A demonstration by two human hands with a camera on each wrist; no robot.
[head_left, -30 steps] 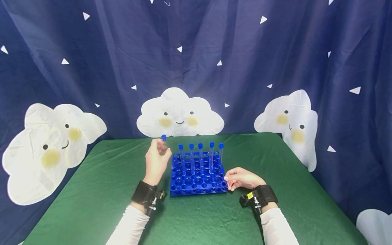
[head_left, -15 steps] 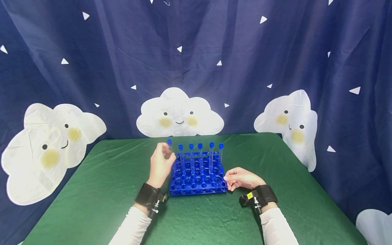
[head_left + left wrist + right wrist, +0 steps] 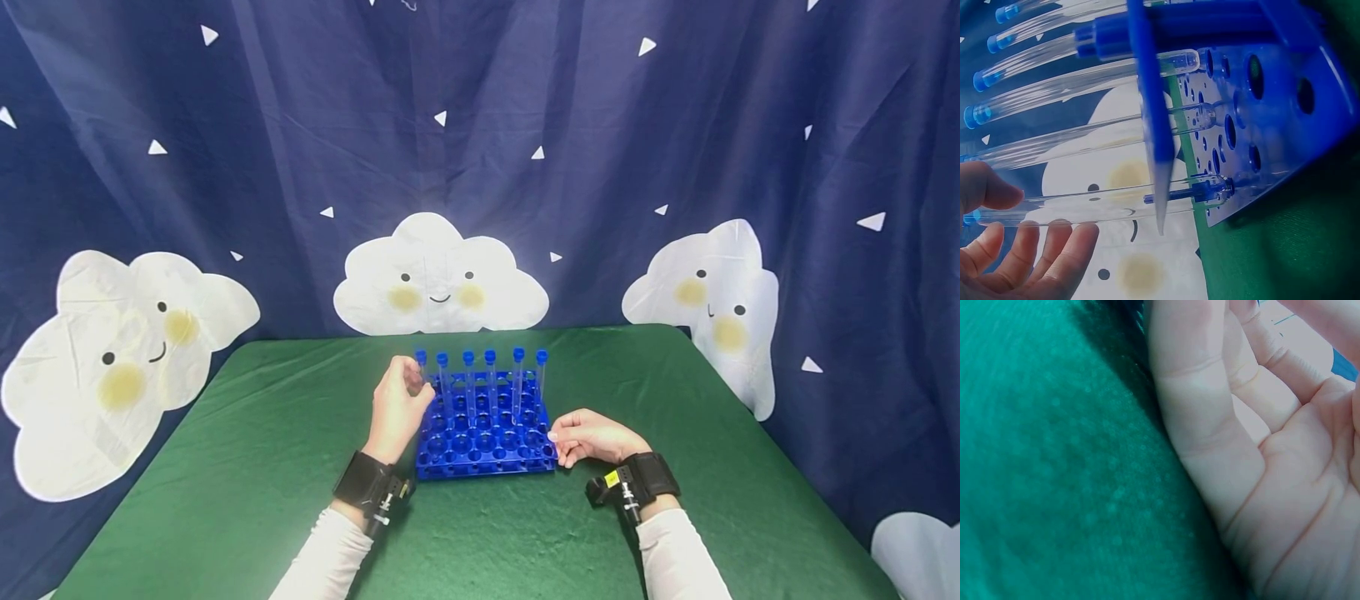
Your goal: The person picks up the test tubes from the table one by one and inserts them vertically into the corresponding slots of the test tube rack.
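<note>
The left hand (image 3: 397,408) is pinching a capped clear tube (image 3: 422,371) near its top between thumb and fingers. The tube is standing upright in the far left corner hole of the blue rack (image 3: 483,433), with its tip seated in the rack's base plate. The rack is sitting near the middle of the green table (image 3: 225,467). The right hand (image 3: 592,436) is resting on the table, its loosely curled fingers touching the rack's near right corner and gripping nothing.

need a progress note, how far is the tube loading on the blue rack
Done: five capped tubes stand in the rack's back row. In hand: the left hand holds a sixth tube, seated at that row's left end. The right hand steadies the rack. Left: the nearer holes stand empty.
</note>
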